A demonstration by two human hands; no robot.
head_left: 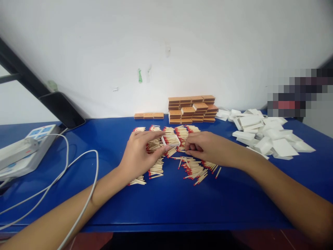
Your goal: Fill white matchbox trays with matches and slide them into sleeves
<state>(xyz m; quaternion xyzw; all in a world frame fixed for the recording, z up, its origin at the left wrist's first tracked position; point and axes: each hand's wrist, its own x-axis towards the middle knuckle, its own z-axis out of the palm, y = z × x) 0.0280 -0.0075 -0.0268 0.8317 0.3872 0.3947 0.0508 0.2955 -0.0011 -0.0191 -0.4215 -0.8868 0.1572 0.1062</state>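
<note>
Along the bottom of the frame runs the front edge of a glossy blue table [182, 208], and a white cable [97, 163] loops in from the lower left, crossing the person's left forearm. Just below the center, loose wooden matches [194, 170] with red heads lie in rough bundles; some of their tips fan out toward the lower right. Left of center, the left hand [140, 149] holds a small white tray [171, 140] at the middle of the frame, thumb at its near side and fingers at its far side; matches lie inside the tray. Right of center, the right hand [200, 144] is curled over the matches, near the tray but apart from it; whether its fingers grip any matches cannot be told. Beyond the hands, more matches stretch back in columns. At the right, white box pieces [286, 147] lie in a jumbled heap. Farther back, orange-brown matchboxes [192, 109] stand stacked in uneven layers, with a low row of three boxes [148, 115] to their left. At the left, a dark phone [61, 109] leans at a slant. Behind everything, a pale wall [208, 52] fills the top.
</note>
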